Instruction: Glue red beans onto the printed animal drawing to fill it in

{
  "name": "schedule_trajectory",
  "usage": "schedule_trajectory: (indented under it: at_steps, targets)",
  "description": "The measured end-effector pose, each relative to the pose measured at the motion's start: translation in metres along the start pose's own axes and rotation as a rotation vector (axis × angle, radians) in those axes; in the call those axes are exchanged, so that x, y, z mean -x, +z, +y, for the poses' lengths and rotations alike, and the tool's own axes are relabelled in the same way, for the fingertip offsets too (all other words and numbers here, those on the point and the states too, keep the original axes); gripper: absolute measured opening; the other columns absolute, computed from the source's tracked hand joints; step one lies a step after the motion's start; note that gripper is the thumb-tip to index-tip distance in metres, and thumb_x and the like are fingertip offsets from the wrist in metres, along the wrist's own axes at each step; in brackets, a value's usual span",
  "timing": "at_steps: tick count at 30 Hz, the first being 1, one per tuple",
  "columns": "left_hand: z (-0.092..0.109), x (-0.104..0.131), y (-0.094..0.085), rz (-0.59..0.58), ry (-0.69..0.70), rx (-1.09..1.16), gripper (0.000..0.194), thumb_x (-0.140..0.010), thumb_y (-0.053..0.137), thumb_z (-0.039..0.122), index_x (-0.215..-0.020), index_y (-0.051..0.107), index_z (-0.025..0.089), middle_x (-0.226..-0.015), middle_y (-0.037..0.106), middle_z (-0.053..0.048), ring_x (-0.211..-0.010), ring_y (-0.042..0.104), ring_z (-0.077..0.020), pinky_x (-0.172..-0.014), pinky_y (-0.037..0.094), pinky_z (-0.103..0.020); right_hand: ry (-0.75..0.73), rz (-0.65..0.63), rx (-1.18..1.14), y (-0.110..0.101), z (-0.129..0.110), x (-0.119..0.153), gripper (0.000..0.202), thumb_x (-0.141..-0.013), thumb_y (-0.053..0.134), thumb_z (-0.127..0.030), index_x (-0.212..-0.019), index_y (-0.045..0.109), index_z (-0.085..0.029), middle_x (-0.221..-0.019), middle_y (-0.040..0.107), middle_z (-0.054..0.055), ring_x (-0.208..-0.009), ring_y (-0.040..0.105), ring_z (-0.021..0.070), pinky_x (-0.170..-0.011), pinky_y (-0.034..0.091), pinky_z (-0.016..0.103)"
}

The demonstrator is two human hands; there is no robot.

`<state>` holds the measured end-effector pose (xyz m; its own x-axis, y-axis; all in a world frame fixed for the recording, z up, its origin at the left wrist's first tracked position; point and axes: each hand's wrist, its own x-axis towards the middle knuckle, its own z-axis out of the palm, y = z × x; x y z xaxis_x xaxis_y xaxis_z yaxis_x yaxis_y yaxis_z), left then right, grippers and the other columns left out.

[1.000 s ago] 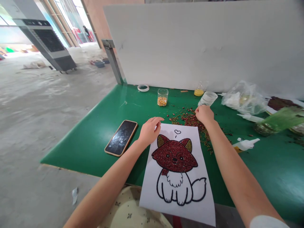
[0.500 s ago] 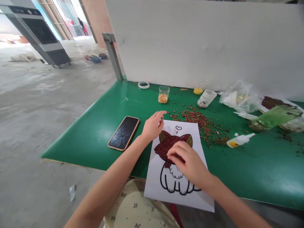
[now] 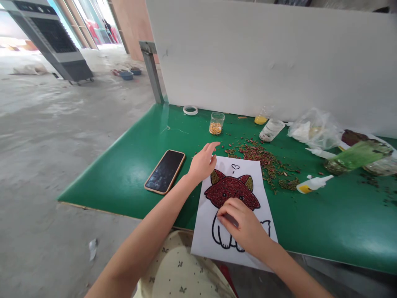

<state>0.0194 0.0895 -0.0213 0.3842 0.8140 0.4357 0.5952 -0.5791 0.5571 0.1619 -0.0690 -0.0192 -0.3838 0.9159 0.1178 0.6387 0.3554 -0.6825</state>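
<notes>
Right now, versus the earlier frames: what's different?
The right hand has come from beside the seed pile back toward the person, its fingertips now over the fox drawing, just below the head. Whether they pinch a seed can't be made out. Unchanged: the left hand at the sheet's upper left edge; the phone and glue bottle on the table.

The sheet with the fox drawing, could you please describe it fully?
The white paper sheet lies on the green table, its near edge overhanging. Black outlines show a fox beneath a heart: dark red grains fill its head, inner ears are olive, and the visible body and tail are bare. The left hand is at the sheet's upper left edge; the right hand hides the chest, contact unclear.
</notes>
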Motion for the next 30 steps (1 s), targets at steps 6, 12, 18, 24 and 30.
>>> schedule_trajectory:
  at_steps: [6,12,18,24,30]
  targets:
    - [0.001,0.000,-0.001,-0.018,0.003,0.010,0.046,-0.081,0.040,0.008,-0.125,0.040,0.018,-0.115,0.056,-0.008,-0.079,0.059,-0.0134,-0.071,0.047,-0.028,-0.013,0.021,0.021,0.004,0.001,0.004,0.012,-0.083,0.053,-0.009,-0.080,0.055,-0.020,-0.083,0.056,0.001,-0.081,0.050,0.0160,-0.074,0.040,0.031]
    - [0.003,0.000,-0.001,-0.046,-0.004,0.011,0.045,-0.081,0.040,0.008,-0.125,0.040,0.019,-0.115,0.056,-0.008,-0.081,0.060,-0.0141,-0.072,0.047,-0.028,-0.013,0.064,0.012,0.002,0.002,0.007,0.013,-0.084,0.051,-0.008,-0.078,0.055,-0.020,-0.081,0.056,0.002,-0.079,0.050,0.0159,-0.072,0.040,0.030]
    - [0.005,0.000,-0.002,-0.059,0.003,-0.001,0.046,-0.081,0.039,0.008,-0.125,0.040,0.018,-0.115,0.056,-0.008,-0.083,0.060,-0.0147,-0.073,0.047,-0.028,0.000,0.112,0.088,0.001,-0.004,0.011,0.012,-0.085,0.048,-0.010,-0.081,0.054,-0.020,-0.083,0.055,0.004,-0.081,0.050,0.0180,-0.073,0.040,0.032]
    - [0.005,0.000,-0.002,-0.076,-0.007,-0.009,0.045,-0.081,0.039,0.009,-0.125,0.040,0.019,-0.115,0.056,-0.008,-0.084,0.060,-0.0152,-0.075,0.047,-0.029,0.016,0.129,0.116,0.009,-0.006,0.007,0.012,-0.084,0.048,-0.009,-0.080,0.051,-0.020,-0.083,0.055,0.003,-0.080,0.049,0.0180,-0.072,0.039,0.031]
    - [0.006,0.001,-0.004,-0.086,-0.008,-0.011,0.045,-0.081,0.039,0.008,-0.125,0.040,0.019,-0.115,0.055,-0.007,-0.086,0.060,-0.0154,-0.075,0.047,-0.029,0.028,0.142,0.123,0.009,-0.007,0.008,0.014,-0.081,0.047,-0.006,-0.076,0.048,-0.019,-0.081,0.054,0.003,-0.078,0.048,0.0177,-0.071,0.038,0.031]
